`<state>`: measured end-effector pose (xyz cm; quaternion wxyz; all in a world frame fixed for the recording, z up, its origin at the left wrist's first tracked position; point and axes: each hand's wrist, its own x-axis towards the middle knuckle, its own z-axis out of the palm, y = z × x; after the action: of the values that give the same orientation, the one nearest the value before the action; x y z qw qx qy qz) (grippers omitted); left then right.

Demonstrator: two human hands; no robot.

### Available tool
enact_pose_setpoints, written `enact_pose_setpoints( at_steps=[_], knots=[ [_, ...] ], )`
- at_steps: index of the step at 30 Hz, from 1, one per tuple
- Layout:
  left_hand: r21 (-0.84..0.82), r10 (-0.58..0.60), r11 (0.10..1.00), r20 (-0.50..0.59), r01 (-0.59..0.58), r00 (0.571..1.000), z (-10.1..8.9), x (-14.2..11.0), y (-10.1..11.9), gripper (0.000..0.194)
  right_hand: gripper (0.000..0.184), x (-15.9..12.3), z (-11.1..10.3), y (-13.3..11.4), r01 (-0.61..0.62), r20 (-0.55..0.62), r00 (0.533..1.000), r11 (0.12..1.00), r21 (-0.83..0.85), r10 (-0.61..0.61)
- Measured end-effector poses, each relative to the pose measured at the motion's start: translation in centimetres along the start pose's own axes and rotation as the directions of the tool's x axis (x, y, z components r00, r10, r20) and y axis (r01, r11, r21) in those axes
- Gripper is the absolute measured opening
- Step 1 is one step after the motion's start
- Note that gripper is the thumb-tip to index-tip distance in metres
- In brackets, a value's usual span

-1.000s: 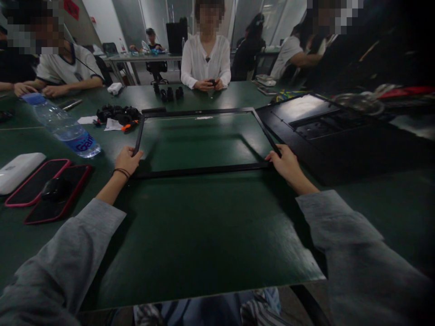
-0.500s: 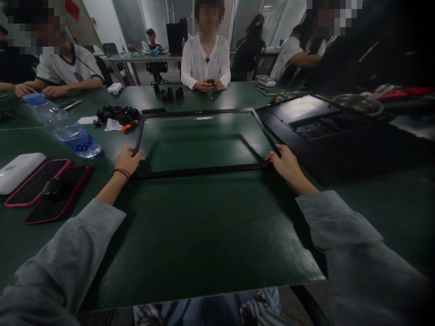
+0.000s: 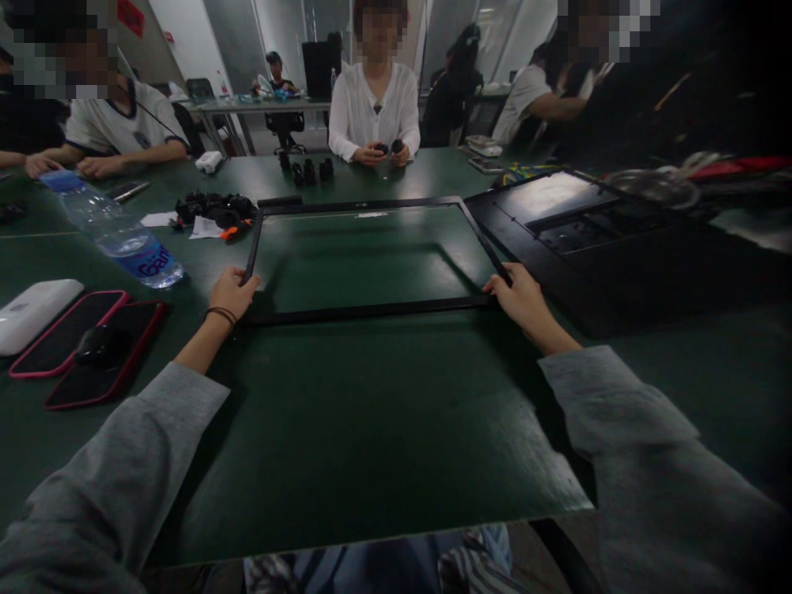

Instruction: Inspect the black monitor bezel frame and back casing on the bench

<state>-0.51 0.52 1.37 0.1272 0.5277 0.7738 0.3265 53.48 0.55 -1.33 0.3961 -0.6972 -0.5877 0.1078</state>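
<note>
Person opposite (image 3: 374, 107) has parted their hands (image 3: 367, 154), dark object (image 3: 397, 146) in each; black frame (image 3: 365, 313) unmoved. Left hand (image 3: 230, 294) closed around its left side, right hand (image 3: 520, 299) gripping its right, both near the close corners. Frame over green table (image 3: 371, 421), contact unclear, left of black panel (image 3: 656, 280).

A green table (image 3: 371, 421) spreads through the middle, its near edge at six o'clock, light gleaming at four. A white wall (image 3: 189, 54) stands between ten and eleven, grey panels (image 3: 241, 37) and a long desk (image 3: 260, 106) around eleven; two o'clock is dark.
</note>
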Motion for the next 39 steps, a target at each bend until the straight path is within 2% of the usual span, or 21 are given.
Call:
enact_pose_setpoints(
  at_steps=[11,39],
  knots=[
    [0.003,0.003,1.000,0.010,-0.003,1.000,0.00,0.14,-0.29,0.027,0.038,-0.10,-0.15,-0.26,-0.008,0.024,1.000,1.000,0.010,0.008],
    [0.035,0.014,0.999,0.004,-0.014,1.000,-0.06,0.16,-0.26,0.027,0.030,0.12,-0.13,0.28,0.001,0.030,1.000,1.000,-0.001,-0.001]
  ],
)
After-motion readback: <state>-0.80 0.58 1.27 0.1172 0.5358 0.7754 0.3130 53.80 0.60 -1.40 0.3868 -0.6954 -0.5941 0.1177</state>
